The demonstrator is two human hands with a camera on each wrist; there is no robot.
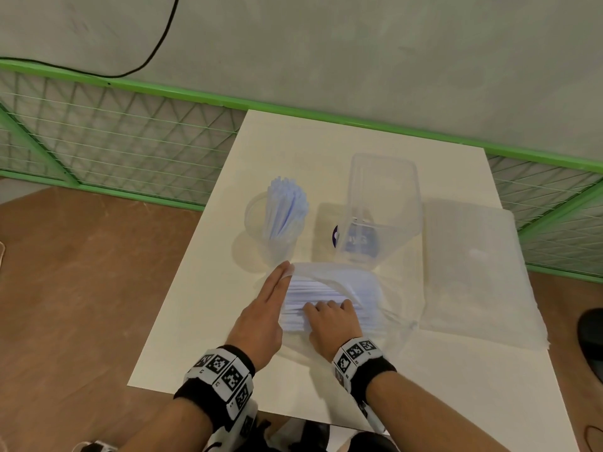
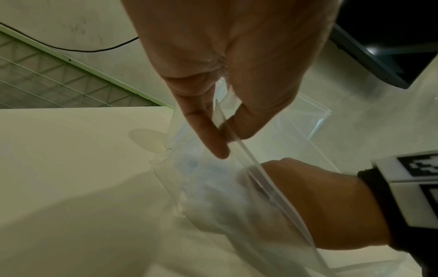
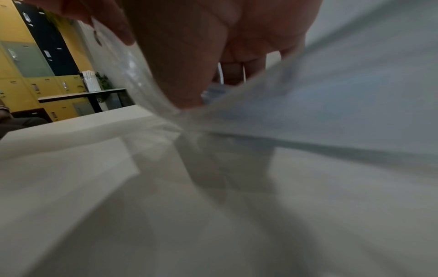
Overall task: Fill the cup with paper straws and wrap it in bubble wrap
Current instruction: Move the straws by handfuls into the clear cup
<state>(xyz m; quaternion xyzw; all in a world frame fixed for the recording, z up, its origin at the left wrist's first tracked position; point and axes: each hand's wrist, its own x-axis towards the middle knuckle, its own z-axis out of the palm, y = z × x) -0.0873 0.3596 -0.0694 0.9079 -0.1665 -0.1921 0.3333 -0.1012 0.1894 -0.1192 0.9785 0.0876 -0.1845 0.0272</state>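
A clear plastic cup (image 1: 275,236) stands on the white table (image 1: 195,337), with a bundle of pale paper straws (image 1: 287,207) upright in it. Just in front lies a clear zip bag (image 1: 368,288) full of white straws (image 1: 313,295). My left hand (image 1: 270,301) pinches the bag's mouth edge between thumb and fingers (image 2: 225,135) and holds it lifted open. My right hand (image 1: 329,314) reaches into the bag, fingers curled over a bunch of straws; the bag's film (image 3: 355,93) covers much of the right wrist view. A folded bubble wrap sheet (image 1: 473,265) lies at the table's right.
A tall clear plastic container (image 1: 381,197) stands behind the bag, with a dark blue round object (image 1: 355,241) seen through it. A green wire fence (image 1: 130,138) runs behind the table. The floor to the left is brown.
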